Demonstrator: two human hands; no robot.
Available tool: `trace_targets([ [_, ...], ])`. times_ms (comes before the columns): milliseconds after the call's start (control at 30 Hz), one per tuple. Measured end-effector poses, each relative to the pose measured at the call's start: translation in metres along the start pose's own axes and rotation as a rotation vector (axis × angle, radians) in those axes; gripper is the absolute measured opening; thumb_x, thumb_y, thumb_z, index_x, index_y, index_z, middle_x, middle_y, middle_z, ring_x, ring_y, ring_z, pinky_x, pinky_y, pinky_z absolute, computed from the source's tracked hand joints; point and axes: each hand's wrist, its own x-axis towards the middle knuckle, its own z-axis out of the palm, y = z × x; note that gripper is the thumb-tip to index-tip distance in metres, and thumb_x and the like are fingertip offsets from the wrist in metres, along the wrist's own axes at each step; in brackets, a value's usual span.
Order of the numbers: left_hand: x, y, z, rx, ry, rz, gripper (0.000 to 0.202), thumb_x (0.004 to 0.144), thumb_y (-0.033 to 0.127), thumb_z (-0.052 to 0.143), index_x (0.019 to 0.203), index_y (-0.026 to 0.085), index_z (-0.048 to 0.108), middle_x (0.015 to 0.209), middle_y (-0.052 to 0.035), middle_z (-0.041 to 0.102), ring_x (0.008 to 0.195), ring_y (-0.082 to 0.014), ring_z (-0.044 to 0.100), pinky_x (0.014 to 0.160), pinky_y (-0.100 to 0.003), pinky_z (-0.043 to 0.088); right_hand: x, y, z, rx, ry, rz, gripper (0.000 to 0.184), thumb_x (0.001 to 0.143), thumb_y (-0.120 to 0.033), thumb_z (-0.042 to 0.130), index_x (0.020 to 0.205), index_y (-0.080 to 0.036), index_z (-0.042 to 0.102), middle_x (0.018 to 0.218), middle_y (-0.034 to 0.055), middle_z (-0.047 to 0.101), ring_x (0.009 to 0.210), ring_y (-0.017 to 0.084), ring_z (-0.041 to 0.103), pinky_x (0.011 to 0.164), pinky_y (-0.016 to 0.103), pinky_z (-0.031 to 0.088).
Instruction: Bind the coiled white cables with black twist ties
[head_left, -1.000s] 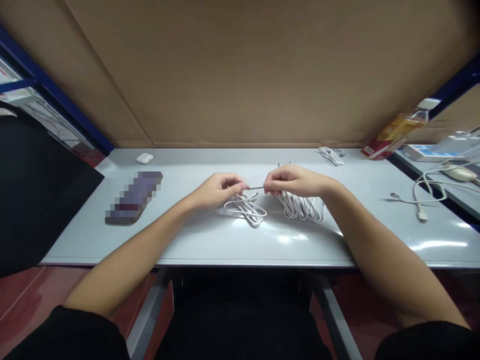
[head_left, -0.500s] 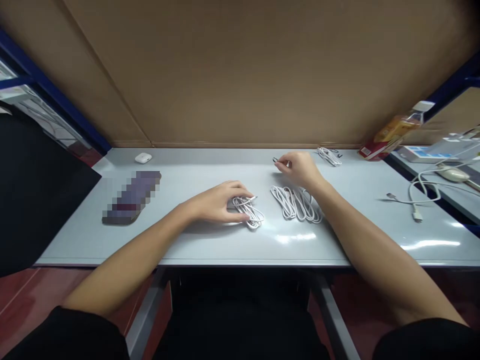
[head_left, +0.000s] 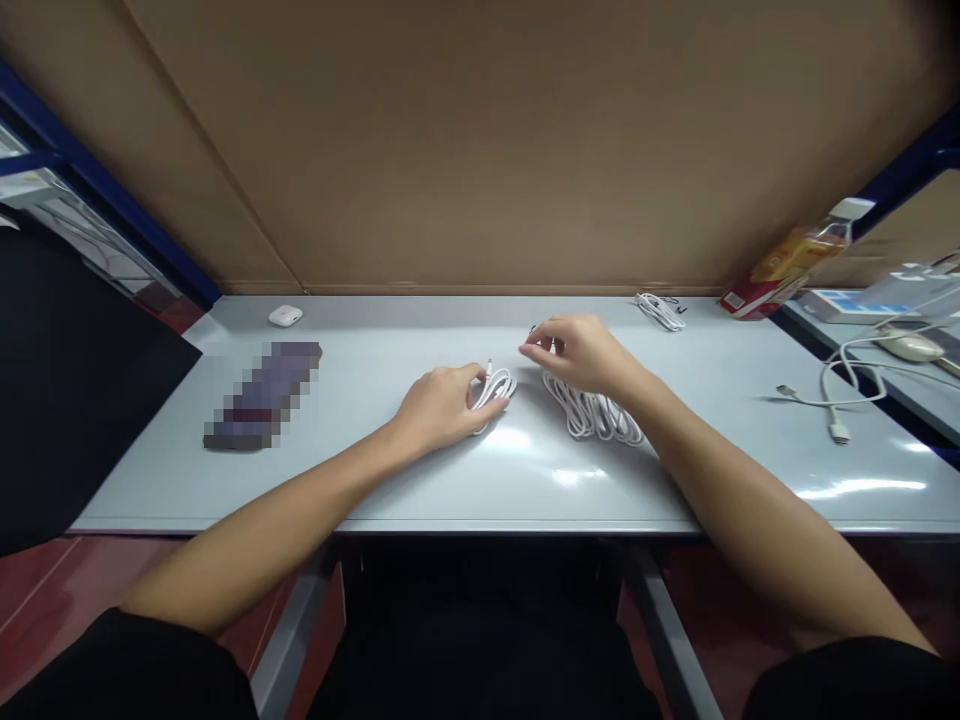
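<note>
Left hand: grip closed around small coiled white cable bundle, bundle resting on pale grey bench. Right hand: fingertips pinched narrow on a tiny dark item, too small to identify, raised just above loose coil of white cable lying near the held bundle. Further out: white earbud case and blurred dark flat object at left; small white cable coil at far edge; yellow plastic bottle and white charging cable at right.
</note>
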Motion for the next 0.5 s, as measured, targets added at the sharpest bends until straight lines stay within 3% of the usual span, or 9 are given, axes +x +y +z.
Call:
trace_targets([
  [100, -0.001, 0.002, 0.001, -0.178, 0.003, -0.026, 0.043, 0.09, 0.055, 0.063, 0.111, 0.019, 0.073, 0.069, -0.0022, 0.07, 0.063, -0.0207, 0.061, 0.06, -0.03, 0.038, -0.008, -0.029, 0.008, -0.002, -0.074, -0.001, 0.032, 0.098, -0.043, 0.06, 0.104, -0.016, 0.077, 0.085, 0.0073, 0.072, 0.074, 0.019, 0.06, 0.068, 0.031, 0.039],
  [200, -0.001, 0.002, -0.001, -0.406, -0.127, 0.012, 0.025, 0.091, 0.036, 0.056, 0.093, 0.02, 0.075, 0.074, -0.0017, 0.071, 0.065, -0.0174, 0.064, 0.061, -0.028, 0.044, -0.016, -0.048, 0.016, -0.024, -0.123, -0.048, 0.035, 0.101, -0.041, 0.054, 0.12, -0.016, 0.071, 0.092, 0.0081, 0.072, 0.08, 0.02, 0.062, 0.071, 0.031, 0.04],
  [267, -0.001, 0.002, -0.001, -0.472, -0.212, 0.028, 0.022, 0.088, 0.028, 0.054, 0.085, 0.019, 0.074, 0.076, -0.0021, 0.072, 0.069, -0.0167, 0.065, 0.063, -0.027, 0.046, -0.019, -0.051, 0.018, -0.052, -0.167, -0.065, 0.029, 0.099, -0.035, 0.056, 0.117, -0.018, 0.07, 0.096, 0.0077, 0.072, 0.082, 0.02, 0.062, 0.07, 0.03, 0.04],
  [333, -0.001, 0.002, -0.001, -0.431, -0.223, 0.033, 0.022, 0.086, 0.027, 0.056, 0.087, 0.019, 0.077, 0.075, -0.002, 0.072, 0.068, -0.0165, 0.064, 0.063, -0.028, 0.045, -0.02, -0.048, 0.016, -0.087, -0.234, -0.049, 0.022, 0.094, -0.029, 0.061, 0.111, -0.02, 0.071, 0.098, 0.0071, 0.071, 0.082, 0.02, 0.062, 0.068, 0.029, 0.039],
  [500, 0.001, -0.003, -0.001, -0.196, -0.064, 0.098, 0.024, 0.086, 0.03, 0.061, 0.094, 0.021, 0.081, 0.074, -0.0009, 0.073, 0.068, -0.0164, 0.063, 0.067, -0.029, 0.046, -0.018, -0.032, 0.003, -0.195, -0.347, 0.034, 0.021, 0.089, -0.02, 0.063, 0.106, -0.021, 0.074, 0.107, 0.0084, 0.069, 0.083, 0.02, 0.062, 0.066, 0.03, 0.041],
])
